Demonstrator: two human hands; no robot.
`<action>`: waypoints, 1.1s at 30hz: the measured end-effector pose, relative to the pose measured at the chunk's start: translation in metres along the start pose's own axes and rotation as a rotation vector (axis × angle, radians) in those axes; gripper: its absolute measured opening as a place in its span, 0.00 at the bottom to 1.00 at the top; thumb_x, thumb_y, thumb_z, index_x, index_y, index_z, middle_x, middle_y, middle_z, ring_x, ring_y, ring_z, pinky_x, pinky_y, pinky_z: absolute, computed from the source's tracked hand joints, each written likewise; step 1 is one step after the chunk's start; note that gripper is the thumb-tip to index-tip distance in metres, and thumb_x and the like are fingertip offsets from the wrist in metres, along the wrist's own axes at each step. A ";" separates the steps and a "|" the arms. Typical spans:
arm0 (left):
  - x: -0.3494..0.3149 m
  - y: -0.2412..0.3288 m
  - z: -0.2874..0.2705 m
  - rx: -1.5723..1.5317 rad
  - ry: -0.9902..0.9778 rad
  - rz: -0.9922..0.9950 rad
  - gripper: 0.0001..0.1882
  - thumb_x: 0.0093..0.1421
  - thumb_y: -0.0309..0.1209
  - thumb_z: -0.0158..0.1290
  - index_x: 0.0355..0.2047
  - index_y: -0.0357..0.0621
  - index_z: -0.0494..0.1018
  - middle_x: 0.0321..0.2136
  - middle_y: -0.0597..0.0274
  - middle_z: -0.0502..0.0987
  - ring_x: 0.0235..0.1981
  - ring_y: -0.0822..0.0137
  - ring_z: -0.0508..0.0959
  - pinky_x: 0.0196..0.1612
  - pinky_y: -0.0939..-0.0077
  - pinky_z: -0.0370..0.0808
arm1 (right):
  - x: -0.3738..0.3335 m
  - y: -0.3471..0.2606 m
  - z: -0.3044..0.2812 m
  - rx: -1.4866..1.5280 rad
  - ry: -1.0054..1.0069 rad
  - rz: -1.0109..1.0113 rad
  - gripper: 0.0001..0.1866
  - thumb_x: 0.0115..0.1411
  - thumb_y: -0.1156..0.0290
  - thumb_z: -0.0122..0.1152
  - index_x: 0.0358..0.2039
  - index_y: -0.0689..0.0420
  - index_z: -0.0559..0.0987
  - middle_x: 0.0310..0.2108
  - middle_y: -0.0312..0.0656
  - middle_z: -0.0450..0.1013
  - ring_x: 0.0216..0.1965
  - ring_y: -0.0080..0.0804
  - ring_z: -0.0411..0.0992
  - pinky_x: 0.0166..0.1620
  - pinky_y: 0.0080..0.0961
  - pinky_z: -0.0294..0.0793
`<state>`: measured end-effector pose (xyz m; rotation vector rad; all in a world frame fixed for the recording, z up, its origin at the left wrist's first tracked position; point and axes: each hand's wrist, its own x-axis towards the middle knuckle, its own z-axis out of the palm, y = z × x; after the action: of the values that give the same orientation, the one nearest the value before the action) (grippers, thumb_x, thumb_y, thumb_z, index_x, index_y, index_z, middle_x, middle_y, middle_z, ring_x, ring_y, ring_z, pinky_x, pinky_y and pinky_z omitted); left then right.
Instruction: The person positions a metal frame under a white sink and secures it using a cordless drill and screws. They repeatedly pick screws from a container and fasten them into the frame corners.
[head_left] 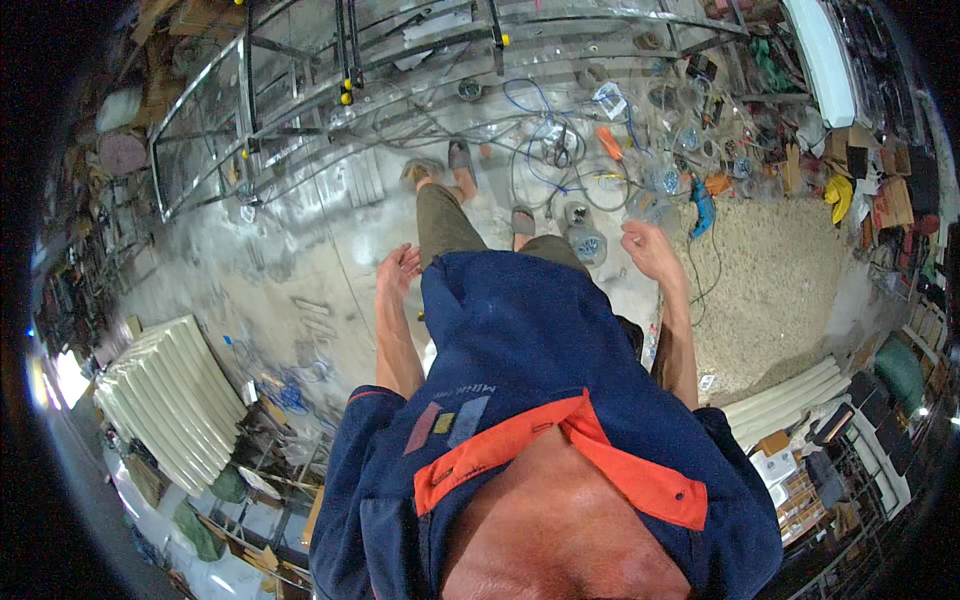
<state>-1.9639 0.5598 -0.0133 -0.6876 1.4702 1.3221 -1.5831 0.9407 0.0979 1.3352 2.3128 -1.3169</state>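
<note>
My left hand (pixel 402 262) hangs beside my left thigh, fingers loosely bent and a little apart, holding nothing I can see. Out to the right of my knee is my right hand (pixel 650 250), its fingers half curled and slightly apart, with nothing visible in them. Just left of it on the floor stands a clear tub of small metal pieces (pixel 588 246). A smaller round container (pixel 577 213) sits beyond that tub. A blue power drill (pixel 703 208) with a dark cord lies to the right of my right hand.
A metal tube frame (pixel 247 90) spans the far left. Cables (pixel 510 150) loop across the floor ahead, near an orange-handled tool (pixel 609 143). Ribbed cream panels (pixel 175 400) stand at left. Cardboard sheets (pixel 760 290) lie at right, below a yellow cloth or bag (pixel 839 196).
</note>
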 end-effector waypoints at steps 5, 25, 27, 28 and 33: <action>0.030 0.126 0.071 0.254 0.126 0.206 0.18 0.65 0.35 0.52 0.50 0.35 0.70 0.39 0.52 0.80 0.40 0.61 0.82 0.37 0.68 0.79 | 0.040 -0.025 -0.009 0.019 -0.009 0.135 0.18 0.57 0.70 0.61 0.47 0.65 0.79 0.38 0.50 0.80 0.39 0.38 0.79 0.43 0.32 0.78; 0.378 0.479 0.275 1.337 0.627 0.681 0.22 0.58 0.36 0.53 0.47 0.31 0.69 0.37 0.38 0.79 0.38 0.44 0.82 0.41 0.56 0.78 | 0.520 -0.198 0.085 0.033 0.178 0.187 0.28 0.50 0.66 0.65 0.52 0.64 0.74 0.47 0.61 0.74 0.51 0.56 0.72 0.54 0.43 0.71; 0.417 0.498 0.237 1.211 0.525 0.666 0.22 0.57 0.41 0.57 0.39 0.30 0.73 0.33 0.35 0.79 0.40 0.40 0.81 0.43 0.52 0.77 | 0.491 -0.207 0.086 0.041 0.307 0.130 0.30 0.51 0.68 0.66 0.56 0.59 0.73 0.46 0.59 0.74 0.49 0.54 0.73 0.53 0.43 0.71; 0.430 0.502 0.230 1.140 0.456 0.649 0.23 0.56 0.44 0.59 0.35 0.30 0.75 0.31 0.34 0.79 0.41 0.38 0.80 0.44 0.50 0.76 | 0.473 -0.205 0.079 0.143 0.299 0.145 0.31 0.51 0.69 0.65 0.58 0.57 0.71 0.45 0.58 0.75 0.47 0.53 0.74 0.51 0.41 0.72; 0.340 0.465 0.253 0.581 0.261 0.556 0.24 0.60 0.46 0.58 0.32 0.31 0.72 0.16 0.58 0.70 0.15 0.63 0.71 0.19 0.62 0.68 | 0.372 -0.174 0.040 0.401 0.404 0.192 0.39 0.55 0.74 0.59 0.68 0.50 0.60 0.41 0.51 0.76 0.35 0.41 0.75 0.42 0.33 0.75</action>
<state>-2.4186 0.9808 -0.1236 -0.0620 2.2396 1.1247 -1.9451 1.1037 -0.0136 2.0606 2.1381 -1.6286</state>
